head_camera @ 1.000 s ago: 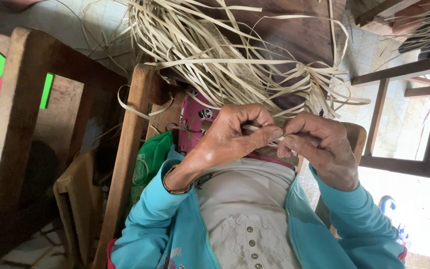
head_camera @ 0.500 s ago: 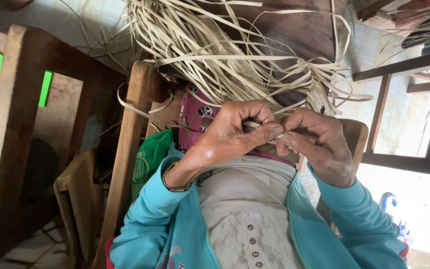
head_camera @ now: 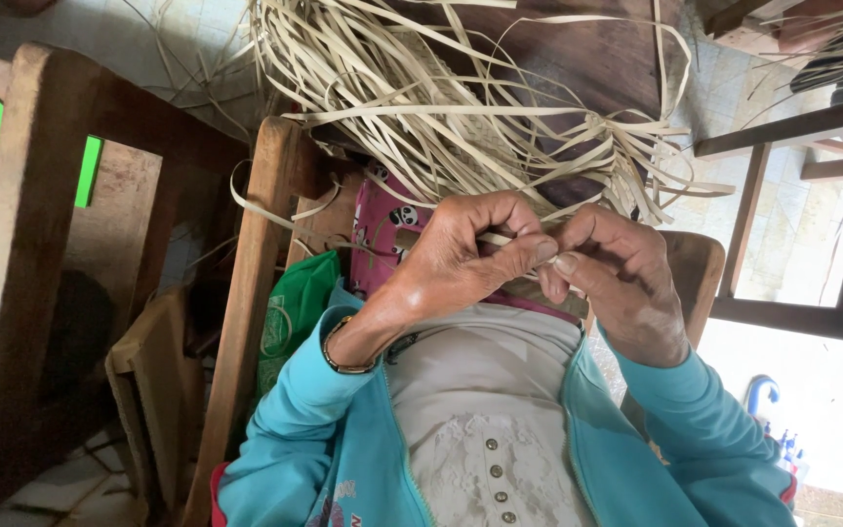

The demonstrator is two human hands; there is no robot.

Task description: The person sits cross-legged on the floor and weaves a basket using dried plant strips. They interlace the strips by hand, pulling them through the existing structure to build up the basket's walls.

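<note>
Both grips pinching one pale strip [head_camera: 500, 239]: left hand [head_camera: 461, 259], right hand [head_camera: 617, 278], beneath tangled straw strips [head_camera: 441, 107].

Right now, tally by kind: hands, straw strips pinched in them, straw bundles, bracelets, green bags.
Hands: 2 (left hand, right hand)
Pinched straw strip: 1
Straw bundle: 1
Bracelet: 1
Green bag: 1
Total: 6
</note>
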